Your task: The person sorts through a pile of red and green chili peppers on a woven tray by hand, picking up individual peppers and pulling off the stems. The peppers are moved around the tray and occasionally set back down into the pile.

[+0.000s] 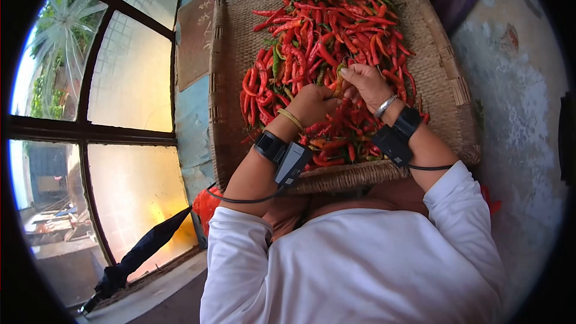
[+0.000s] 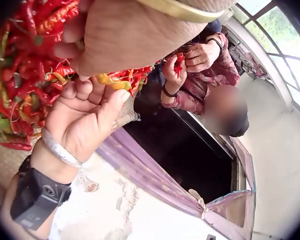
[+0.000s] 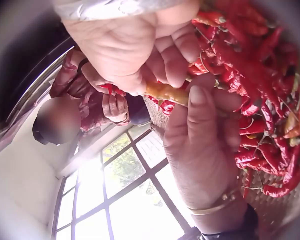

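Note:
Over the pile of red chili peppers (image 1: 312, 42), both hands meet at one yellow-orange chili pepper (image 3: 166, 93). My left hand (image 1: 313, 105), with a gold bracelet, pinches one end of it between thumb and fingers. At its other end, the thumb and fingers of my right hand (image 1: 367, 84), which wears a silver bracelet, hold the pepper. The left wrist view shows the same yellow-orange pepper (image 2: 121, 84) beside the right thumb. Part of it is hidden behind the fingers.
The peppers lie in a large woven tray (image 1: 441, 84) across the person's lap. Another person's hands (image 2: 200, 56) hold a red pepper at the far edge. Windows (image 1: 129, 72) and a folded umbrella (image 1: 141, 252) are on the left, a wall (image 1: 510, 72) on the right.

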Demonstrator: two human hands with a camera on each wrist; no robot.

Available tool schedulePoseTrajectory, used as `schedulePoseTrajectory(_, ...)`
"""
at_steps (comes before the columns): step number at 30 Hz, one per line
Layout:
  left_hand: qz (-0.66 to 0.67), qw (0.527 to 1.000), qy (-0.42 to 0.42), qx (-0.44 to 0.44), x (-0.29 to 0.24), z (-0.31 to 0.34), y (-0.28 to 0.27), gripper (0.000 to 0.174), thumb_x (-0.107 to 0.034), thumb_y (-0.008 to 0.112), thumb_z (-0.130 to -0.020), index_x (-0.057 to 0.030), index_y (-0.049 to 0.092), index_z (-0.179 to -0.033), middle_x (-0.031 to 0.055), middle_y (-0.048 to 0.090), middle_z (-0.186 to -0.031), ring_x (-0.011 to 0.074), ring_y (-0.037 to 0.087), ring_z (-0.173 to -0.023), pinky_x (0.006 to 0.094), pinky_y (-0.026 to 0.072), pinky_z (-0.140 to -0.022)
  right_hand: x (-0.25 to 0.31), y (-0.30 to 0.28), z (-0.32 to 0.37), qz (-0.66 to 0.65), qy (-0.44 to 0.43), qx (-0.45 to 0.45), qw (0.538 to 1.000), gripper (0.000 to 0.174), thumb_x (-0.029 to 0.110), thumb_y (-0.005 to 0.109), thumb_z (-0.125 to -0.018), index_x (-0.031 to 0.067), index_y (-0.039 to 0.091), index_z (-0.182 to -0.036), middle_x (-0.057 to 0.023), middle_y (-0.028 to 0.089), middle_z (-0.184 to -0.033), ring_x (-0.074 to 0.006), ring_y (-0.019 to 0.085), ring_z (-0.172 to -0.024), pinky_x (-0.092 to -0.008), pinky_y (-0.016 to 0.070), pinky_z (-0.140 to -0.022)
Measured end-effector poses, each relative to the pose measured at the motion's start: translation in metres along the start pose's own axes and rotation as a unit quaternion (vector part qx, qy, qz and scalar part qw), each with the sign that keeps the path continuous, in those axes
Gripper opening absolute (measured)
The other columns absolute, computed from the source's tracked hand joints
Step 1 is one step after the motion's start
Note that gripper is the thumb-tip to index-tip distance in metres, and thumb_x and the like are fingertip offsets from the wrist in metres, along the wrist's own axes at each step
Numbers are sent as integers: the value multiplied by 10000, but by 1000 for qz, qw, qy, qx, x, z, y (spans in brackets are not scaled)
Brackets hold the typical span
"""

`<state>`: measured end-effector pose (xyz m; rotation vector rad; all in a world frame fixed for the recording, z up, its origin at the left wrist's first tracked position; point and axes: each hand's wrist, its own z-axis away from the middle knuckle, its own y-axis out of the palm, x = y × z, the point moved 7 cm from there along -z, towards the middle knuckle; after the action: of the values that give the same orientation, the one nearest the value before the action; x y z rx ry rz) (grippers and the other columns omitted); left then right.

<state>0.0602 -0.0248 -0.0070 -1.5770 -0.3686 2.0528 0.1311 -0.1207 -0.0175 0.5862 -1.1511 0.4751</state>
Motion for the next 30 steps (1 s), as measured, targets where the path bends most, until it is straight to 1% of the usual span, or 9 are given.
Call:
schedulePoseTrajectory(3,95,993,-62,17,8,6,-23,214,-194,518,-850,-9,595,-778,8,562,-587,52,453,-442,210,369,-411,0,-5,-2,39,14,-24,999,215,256,516,-837,49,551,-789,-18,575,-640,-60,523,-495,-199,406,-395)
schedulePoseTrajectory(7,404,885,62,-224,20,11,-86,288,-164,509,-855,-19,498,-1103,44,587,-888,56,523,-606,197,428,-527,0,-7,-3,74,13,-31,997,221,253,507,-842,40,564,-824,-9,575,-638,-61,523,-502,-206,404,-401)
schedulePoseTrajectory(10,404,829,115,-369,26,16,-100,328,-175,529,-844,-2,474,-1118,79,533,-1052,81,553,-672,217,452,-555,-4,-6,-5,86,11,-22,996,222,253,506,-843,40,564,-819,-5,574,-632,-62,519,-501,-202,398,-400)
schedulePoseTrajectory(13,247,903,-9,-350,58,5,-78,292,-184,604,-775,-22,546,-1011,94,498,-1089,157,590,-751,268,486,-599,-6,-7,-7,104,5,-21,994,213,241,504,-842,38,562,-821,-6,572,-628,-61,510,-488,-198,391,-396)
schedulePoseTrajectory(14,4,948,63,-311,44,0,-65,303,-186,628,-736,-51,561,-999,101,486,-1082,203,585,-783,300,487,-628,-7,-7,-7,104,6,-22,994,213,241,504,-842,38,562,-821,-6,572,-628,-61,510,-488,-198,391,-396)
schedulePoseTrajectory(15,-239,929,130,-252,29,-4,-43,320,-188,651,-696,-80,576,-987,109,473,-1075,249,580,-815,333,488,-658,-8,-7,-7,109,11,-24,994,206,235,506,-840,37,562,-827,-8,572,-627,-61,513,-489,-196,389,-392)
schedulePoseTrajectory(18,-295,922,28,-250,13,-1,-36,307,-191,652,-651,-94,611,-940,115,476,-1053,279,557,-843,358,473,-709,-12,-9,-6,129,28,-28,991,197,225,511,-834,35,562,-841,-15,573,-631,-62,519,-492,-194,385,-384)
schedulePoseTrajectory(24,-350,917,-14,-192,18,-4,-28,222,-232,625,-665,-91,627,-837,100,478,-1062,273,568,-828,368,471,-692,-17,-10,-7,151,53,-30,987,173,194,512,-832,32,562,-869,-12,571,-647,-55,517,-492,-182,381,-370)
schedulePoseTrajectory(30,-281,929,41,-237,6,6,-51,181,-167,626,-665,-63,619,-813,95,576,-867,238,592,-748,337,469,-632,-10,-2,-2,193,26,-7,981,174,181,523,-810,21,575,-857,-13,564,-651,-79,526,-510,-211,408,-427)
